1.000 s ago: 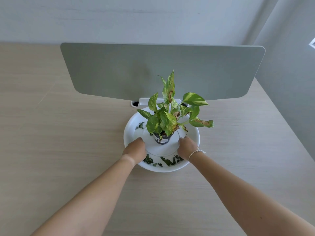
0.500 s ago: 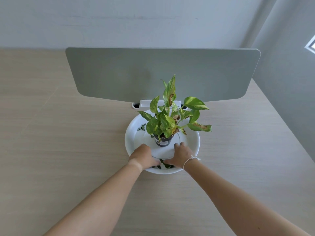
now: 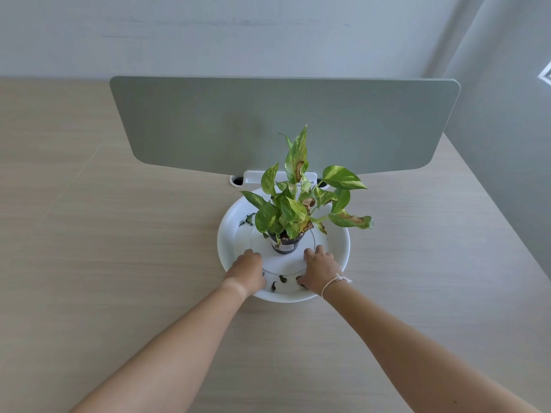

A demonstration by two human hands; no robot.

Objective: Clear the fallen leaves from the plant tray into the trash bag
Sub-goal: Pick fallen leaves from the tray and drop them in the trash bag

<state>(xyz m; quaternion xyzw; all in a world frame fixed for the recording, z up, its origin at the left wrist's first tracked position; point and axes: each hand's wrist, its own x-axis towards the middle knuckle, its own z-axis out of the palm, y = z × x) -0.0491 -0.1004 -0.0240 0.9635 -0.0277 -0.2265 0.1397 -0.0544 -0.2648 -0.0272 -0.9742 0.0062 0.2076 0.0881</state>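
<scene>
A round white plant tray [image 3: 340, 248] sits on the wooden desk with a small potted plant [image 3: 286, 244] at its centre. My left hand [image 3: 246, 271] and my right hand [image 3: 320, 269] rest inside the tray's near part, either side of the pot, fingers curled down. Dark leaf bits peek out from under each hand. A few loose fallen leaves [image 3: 281, 280] lie between the hands. Another small clump of fallen leaves [image 3: 247, 219] lies at the tray's back left. No trash bag is in view.
A grey-green divider panel [image 3: 283, 123] stands upright just behind the tray on a white clamp [image 3: 253, 177]. The light wooden desk [image 3: 119, 263] stretches to both sides. A grey wall rises at the right past the desk's edge.
My hands swept together over the pile of leaves at the tray's front, then drew apart again. Most of that pile is now out of sight under my curled fingers.
</scene>
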